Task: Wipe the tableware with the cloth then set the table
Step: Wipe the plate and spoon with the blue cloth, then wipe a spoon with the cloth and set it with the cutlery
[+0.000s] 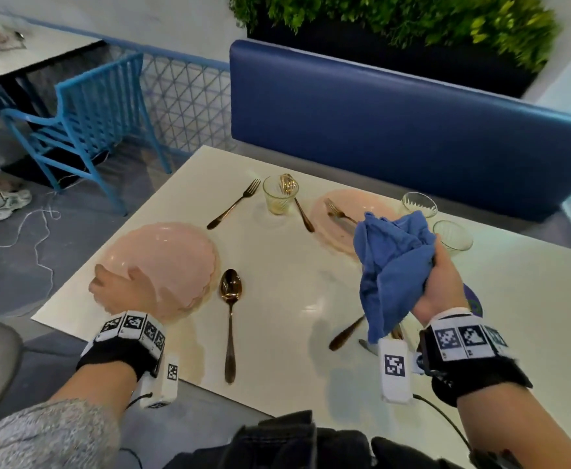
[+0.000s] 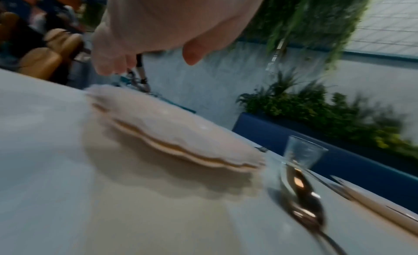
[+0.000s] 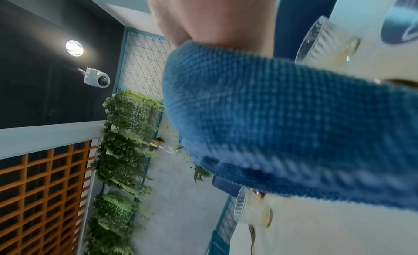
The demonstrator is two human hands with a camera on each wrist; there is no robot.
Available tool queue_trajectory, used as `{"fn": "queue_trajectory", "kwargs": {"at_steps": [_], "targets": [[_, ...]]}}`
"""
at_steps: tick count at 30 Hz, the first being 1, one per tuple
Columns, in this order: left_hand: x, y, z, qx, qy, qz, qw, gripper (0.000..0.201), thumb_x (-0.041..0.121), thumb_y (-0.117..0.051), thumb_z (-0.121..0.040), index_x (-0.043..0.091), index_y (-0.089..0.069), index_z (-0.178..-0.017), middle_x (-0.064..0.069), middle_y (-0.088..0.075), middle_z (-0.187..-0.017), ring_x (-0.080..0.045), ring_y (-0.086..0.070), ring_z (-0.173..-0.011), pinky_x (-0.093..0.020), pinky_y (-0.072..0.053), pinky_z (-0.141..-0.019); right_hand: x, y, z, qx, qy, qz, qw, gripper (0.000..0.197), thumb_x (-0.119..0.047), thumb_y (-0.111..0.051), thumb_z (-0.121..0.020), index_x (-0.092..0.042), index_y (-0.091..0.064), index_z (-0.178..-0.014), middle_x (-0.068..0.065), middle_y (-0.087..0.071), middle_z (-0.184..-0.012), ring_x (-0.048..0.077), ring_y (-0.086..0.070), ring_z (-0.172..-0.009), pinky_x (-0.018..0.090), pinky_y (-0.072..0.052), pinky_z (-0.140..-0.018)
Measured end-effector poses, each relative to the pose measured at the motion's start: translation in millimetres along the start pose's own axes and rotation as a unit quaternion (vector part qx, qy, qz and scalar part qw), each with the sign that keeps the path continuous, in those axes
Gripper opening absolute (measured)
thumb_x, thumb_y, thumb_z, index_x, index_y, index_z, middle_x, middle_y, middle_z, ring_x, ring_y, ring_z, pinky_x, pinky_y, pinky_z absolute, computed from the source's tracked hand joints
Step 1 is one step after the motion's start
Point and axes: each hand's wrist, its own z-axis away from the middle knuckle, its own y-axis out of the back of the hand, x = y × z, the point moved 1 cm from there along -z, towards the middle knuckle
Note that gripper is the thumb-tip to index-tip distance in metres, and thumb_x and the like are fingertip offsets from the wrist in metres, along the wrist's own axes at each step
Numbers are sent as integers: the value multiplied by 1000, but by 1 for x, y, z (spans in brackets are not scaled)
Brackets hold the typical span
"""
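Observation:
A pink scalloped plate point(image 1: 175, 258) lies at the near left of the white table point(image 1: 294, 292). My left hand point(image 1: 116, 289) hovers over its near rim with fingers spread. In the left wrist view the left hand point(image 2: 158, 26) hangs just above the plate point(image 2: 169, 139) without touching it. My right hand point(image 1: 443, 279) is raised over the table's right side and grips a bunched blue cloth point(image 1: 392, 262), which hangs down from the fist. The cloth point(image 3: 282, 124) fills the right wrist view under the right hand point(image 3: 214, 17).
A gold spoon point(image 1: 230, 316) lies right of the near plate. Further back are a fork point(image 1: 235, 204), a glass holding cutlery point(image 1: 280, 194), a second pink plate point(image 1: 324, 211) with a fork, and two glasses point(image 1: 452, 236). Cutlery point(image 1: 346, 333) lies under the cloth. A blue bench point(image 1: 412, 130) stands behind.

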Motion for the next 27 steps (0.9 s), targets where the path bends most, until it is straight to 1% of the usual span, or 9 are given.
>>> {"fn": "queue_trajectory", "kwargs": {"at_steps": [3, 5, 8, 12, 15, 18, 21, 24, 27], "targets": [[22, -21, 54, -72, -153, 14, 986, 44, 12, -49, -92, 0, -43, -133, -25, -44, -131, -39, -45, -118, -42, -35, -100, -20, 17, 9, -15, -11, -11, 1000, 51, -54, -68, -58, -19, -76, -96, 1, -71, -105, 12, -68, -95, 29, -56, -83], [34, -41, 98, -163, -242, 14, 956, 33, 11, -52, -90, 2, -55, -122, -23, -52, -119, -38, -53, -106, -37, -38, -97, -31, 35, 14, -1, 14, -22, 1000, 44, -48, -52, -81, -14, -73, -98, -1, -74, -89, 12, -66, -89, 27, -54, -82], [45, -75, 172, -313, -347, -39, 884, 23, 15, -55, -91, 6, -66, -109, -16, -58, -109, -30, -56, -100, -28, -37, -92, -44, 62, 22, 14, -17, -7, 1000, 56, -51, -42, -86, -10, -69, -112, 2, -75, -95, 19, -67, -98, 29, -55, -85], [50, -123, 252, -468, -383, -165, 779, 30, 28, -54, -92, 9, -66, -111, -13, -57, -113, -27, -54, -108, -33, -43, -94, -53, 103, 37, 21, -63, -108, 992, 58, -45, -26, -97, -19, -77, -92, 8, -73, -103, 20, -71, -92, 32, -59, -71], [53, -151, 279, -483, -383, -267, 741, 35, 29, -52, -92, 6, -59, -118, -13, -52, -121, -28, -52, -112, -35, -44, -96, -53, 125, 45, 11, -70, -121, 990, 29, -33, -55, -81, -18, -75, -96, 6, -72, -102, 20, -71, -90, 32, -58, -76], [57, -163, 290, -463, -375, -322, 736, 28, 26, -52, -91, 5, -62, -107, -13, -61, -112, -28, -59, -104, -34, -48, -86, -50, 146, 46, 7, -82, -120, 989, 52, -18, -73, -54, -13, -66, -106, 7, -71, -95, 18, -70, -84, 29, -57, -75], [59, -168, 291, -469, -334, -330, 748, 26, 25, -51, -93, 3, -64, -93, -11, -67, -98, -27, -63, -92, -32, -49, -77, -47, 155, 45, 6, -113, -99, 989, 32, -13, -49, -77, -11, -59, -108, 8, -73, -87, 17, -72, -76, 28, -58, -65], [66, -159, 288, -509, -243, -273, 779, 31, 29, -52, -94, 8, -55, -71, -4, -58, -71, -20, -57, -68, -26, -46, -63, -44, 160, 37, -1, -132, -71, 989, 33, -18, -33, -97, -13, -58, -118, 7, -72, -105, 18, -71, -91, 30, -59, -74], [74, -133, 294, -597, -47, -43, 799, 17, 15, -44, -98, 1, -52, -92, -9, -56, -69, -18, -56, -57, -24, -50, -56, -34, 163, 25, -10, -128, -59, 990, 40, -28, -36, -100, -22, -45, -138, 5, -57, -134, 20, -56, -122, 35, -48, -98]]}}
